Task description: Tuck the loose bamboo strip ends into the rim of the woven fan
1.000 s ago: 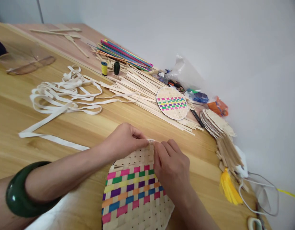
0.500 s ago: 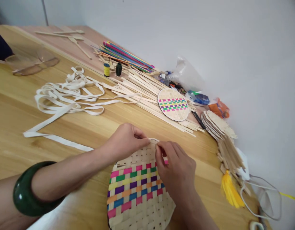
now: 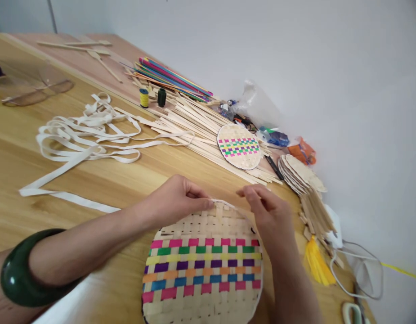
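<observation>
A round woven panel (image 3: 201, 252) with pink, green, yellow, purple, orange and blue rows lies at the bottom centre. White edging runs along its top and right rim. My left hand (image 3: 177, 200), the arm wearing a dark green bangle (image 3: 25, 265), pinches the rim at the top. Just off the upper right rim is my right hand (image 3: 266, 209), thumb and index finger together; anything between them is too small to make out. White tape (image 3: 82, 135) lies in loose loops at the left, one end running under my left forearm.
Behind are pale strips (image 3: 194, 130), coloured strips (image 3: 174, 78), two spools (image 3: 144, 98) and a smaller woven disc (image 3: 239, 146). Stacked fans (image 3: 304, 175), a yellow tassel (image 3: 319, 261), a white cable and scissors (image 3: 351, 312) line the right side. Glasses (image 3: 35, 92) sit far left.
My right hand has left the panel's top rim and moved up and right, uncovering more coloured rows. My left hand still pinches the rim. The whole view has shifted slightly.
</observation>
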The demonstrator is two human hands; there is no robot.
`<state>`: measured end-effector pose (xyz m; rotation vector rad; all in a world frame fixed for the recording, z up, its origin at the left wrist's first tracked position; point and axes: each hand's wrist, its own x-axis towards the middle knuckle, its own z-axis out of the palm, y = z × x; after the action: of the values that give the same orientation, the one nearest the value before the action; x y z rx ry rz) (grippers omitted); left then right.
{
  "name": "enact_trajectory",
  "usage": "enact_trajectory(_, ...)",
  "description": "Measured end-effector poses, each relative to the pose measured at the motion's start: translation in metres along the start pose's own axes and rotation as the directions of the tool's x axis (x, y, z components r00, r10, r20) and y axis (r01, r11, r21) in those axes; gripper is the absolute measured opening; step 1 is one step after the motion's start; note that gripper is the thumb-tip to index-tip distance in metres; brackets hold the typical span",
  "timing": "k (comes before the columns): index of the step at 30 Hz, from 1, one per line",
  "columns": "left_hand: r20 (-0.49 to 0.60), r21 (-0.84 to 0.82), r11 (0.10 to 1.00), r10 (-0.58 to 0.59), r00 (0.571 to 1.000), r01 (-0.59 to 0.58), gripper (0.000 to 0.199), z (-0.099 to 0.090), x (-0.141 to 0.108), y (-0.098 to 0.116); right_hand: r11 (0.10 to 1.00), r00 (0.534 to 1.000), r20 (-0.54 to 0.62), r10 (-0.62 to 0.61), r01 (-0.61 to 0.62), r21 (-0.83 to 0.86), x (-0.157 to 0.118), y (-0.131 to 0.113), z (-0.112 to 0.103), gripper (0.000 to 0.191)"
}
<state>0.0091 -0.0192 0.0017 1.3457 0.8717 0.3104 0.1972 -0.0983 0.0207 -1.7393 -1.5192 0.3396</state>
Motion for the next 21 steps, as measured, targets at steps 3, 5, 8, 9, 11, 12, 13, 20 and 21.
enact_trajectory(3,0.067,-0.014,1.0,0.009,0.998,-0.008,0.024,0.002,-0.002,0.001,0.884,0.823,0.492,0.286,-0.424,0.195,0.004,0.007,-0.002,0.029)
enact_trajectory(5,0.106,-0.011,1.0,0.018,0.994,-0.017,0.024,0.003,-0.003,0.0,0.786,0.708,0.641,0.297,-0.562,0.257,0.004,0.008,0.002,0.029)
enact_trajectory(8,0.106,0.045,0.997,0.051,0.993,-0.056,0.025,0.004,-0.004,0.0,0.666,0.684,0.663,0.304,-0.65,0.365,0.002,0.009,0.007,0.021)
enact_trajectory(9,0.098,0.07,0.995,0.061,0.993,-0.068,0.025,0.004,-0.004,0.0,0.626,0.677,0.664,0.317,-0.676,0.39,0.002,0.009,0.008,0.02)
enact_trajectory(11,0.09,0.117,0.99,0.069,0.994,-0.079,0.026,0.004,-0.005,0.0,0.553,0.657,0.676,0.333,-0.717,0.424,0.001,0.009,0.009,0.018)
enact_trajectory(12,0.098,0.132,0.988,0.068,0.993,-0.08,0.026,0.004,-0.006,0.001,0.524,0.647,0.686,0.332,-0.731,0.437,0.0,0.009,0.01,0.018)
enact_trajectory(13,0.108,0.142,0.986,0.067,0.992,-0.082,0.025,0.004,-0.006,0.001,0.499,0.64,0.697,0.324,-0.741,0.449,0.0,0.009,0.01,0.018)
enact_trajectory(20,0.147,0.07,0.992,0.094,0.985,-0.105,0.023,0.004,-0.005,0.001,0.334,0.695,0.618,0.368,-0.719,0.61,0.004,0.013,0.023,0.021)
enact_trajectory(21,0.148,0.063,0.994,0.079,0.986,-0.089,0.023,0.003,-0.005,0.001,0.308,0.712,0.569,0.412,-0.696,0.648,0.005,0.013,0.024,0.019)
